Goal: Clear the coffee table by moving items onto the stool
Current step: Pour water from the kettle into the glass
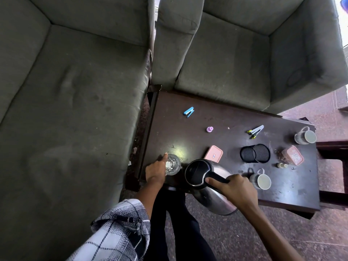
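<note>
A dark wooden coffee table [197, 113] stands in front of two sofas. My right hand [235, 189] grips the black handle of a steel kettle [216, 200], held tilted over the table's near edge. My left hand [157, 171] wraps around a clear glass [172, 164] at the table's near left corner, index finger stretched out. Still on the table lie a blue stapler [188, 112], a pink lid [213, 153], a black mesh pen holder [255, 153] on its side, two mugs [261, 180] [305, 136], markers [255, 131] and a pink box [292, 155]. No stool is clearly in view.
Grey sofas [75, 91] [235, 53] close off the left and far sides. A small purple cap [209, 129] and a small bottle [281, 165] sit on the table. Dark wooden furniture [333, 147] stands at the right edge. My legs are below, on a speckled floor [244, 236].
</note>
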Motion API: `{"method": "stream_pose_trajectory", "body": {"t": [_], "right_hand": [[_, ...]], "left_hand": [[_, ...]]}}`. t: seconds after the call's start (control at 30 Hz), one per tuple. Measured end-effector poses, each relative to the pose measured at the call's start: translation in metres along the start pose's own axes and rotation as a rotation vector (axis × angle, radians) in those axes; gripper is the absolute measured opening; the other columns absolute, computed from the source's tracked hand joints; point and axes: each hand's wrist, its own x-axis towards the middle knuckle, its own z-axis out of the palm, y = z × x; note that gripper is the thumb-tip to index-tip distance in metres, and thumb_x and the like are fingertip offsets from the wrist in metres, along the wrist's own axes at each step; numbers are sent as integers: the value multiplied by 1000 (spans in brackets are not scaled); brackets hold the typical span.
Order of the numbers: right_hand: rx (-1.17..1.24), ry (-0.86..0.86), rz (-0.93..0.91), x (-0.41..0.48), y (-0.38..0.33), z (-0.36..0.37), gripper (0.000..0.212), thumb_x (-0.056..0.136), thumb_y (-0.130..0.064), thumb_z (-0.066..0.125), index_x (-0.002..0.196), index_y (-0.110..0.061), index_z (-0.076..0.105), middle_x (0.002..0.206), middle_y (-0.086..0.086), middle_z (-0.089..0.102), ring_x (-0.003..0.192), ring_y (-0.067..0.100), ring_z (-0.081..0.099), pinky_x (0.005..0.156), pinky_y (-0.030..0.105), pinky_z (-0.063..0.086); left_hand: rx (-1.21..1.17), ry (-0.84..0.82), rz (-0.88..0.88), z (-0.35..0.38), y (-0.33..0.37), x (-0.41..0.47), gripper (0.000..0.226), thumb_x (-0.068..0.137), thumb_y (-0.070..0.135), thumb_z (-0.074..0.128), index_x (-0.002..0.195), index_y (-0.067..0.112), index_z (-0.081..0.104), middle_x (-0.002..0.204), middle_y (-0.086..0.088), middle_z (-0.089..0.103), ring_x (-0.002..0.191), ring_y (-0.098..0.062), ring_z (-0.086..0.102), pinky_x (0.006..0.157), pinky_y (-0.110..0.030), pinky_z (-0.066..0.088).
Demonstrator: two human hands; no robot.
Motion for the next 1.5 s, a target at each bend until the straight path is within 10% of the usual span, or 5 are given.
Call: {"method": "stream_pose_trajectory", "body": {"t": [1.5], "right_hand": [[-32,6,-9,-1,-1,-2,75,55,-84,54,50,-10,50,57,3,52,64,29,60,55,26,38]], "left_hand": [[21,1,-3,2,1,1,69,93,8,49,147,31,14,115,-7,67,102,-25,65,80,-33,50]]}}
